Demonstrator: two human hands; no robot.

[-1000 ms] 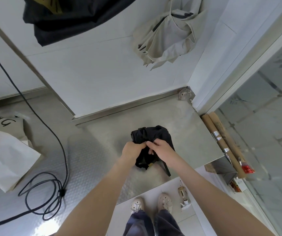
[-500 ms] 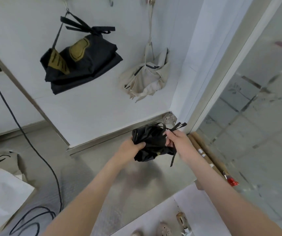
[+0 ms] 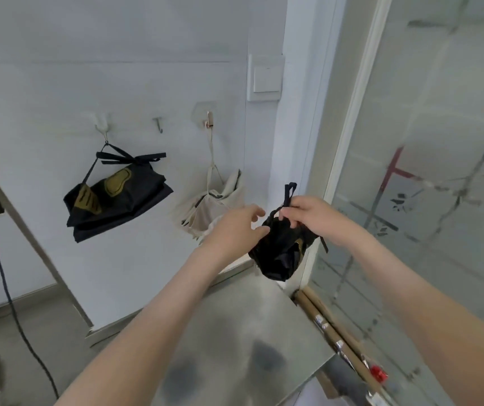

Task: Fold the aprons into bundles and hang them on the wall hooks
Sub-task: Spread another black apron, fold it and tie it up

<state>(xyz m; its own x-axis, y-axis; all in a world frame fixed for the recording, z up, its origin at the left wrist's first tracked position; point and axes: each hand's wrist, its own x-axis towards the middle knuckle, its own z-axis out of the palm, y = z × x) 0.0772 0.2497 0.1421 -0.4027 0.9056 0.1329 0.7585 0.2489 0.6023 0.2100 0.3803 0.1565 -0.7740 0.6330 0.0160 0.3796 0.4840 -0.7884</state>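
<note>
A black apron bundle (image 3: 280,252) hangs in the air above the steel table, held by its strap loop. My right hand (image 3: 312,216) pinches that black strap above the bundle. My left hand (image 3: 239,227) is at the bundle's left side, fingertips touching its top, fingers loosely spread. On the wall, a black apron bundle with tan patches (image 3: 118,197) hangs from the left hook (image 3: 102,124). A beige apron bundle (image 3: 210,210) hangs from the right hook (image 3: 209,118). The middle hook (image 3: 158,124) is bare.
The steel table (image 3: 235,332) runs below my arms to the wall. A light switch (image 3: 265,77) sits above the hooks. A frosted glass panel (image 3: 440,171) stands at the right, cardboard tubes (image 3: 331,332) along its foot. A black cable (image 3: 6,288) hangs at the left.
The bundle has been lifted off the table up toward the hooks. My right hand moved from the bundle's side to its strap loop. The view tilted up to the wall.
</note>
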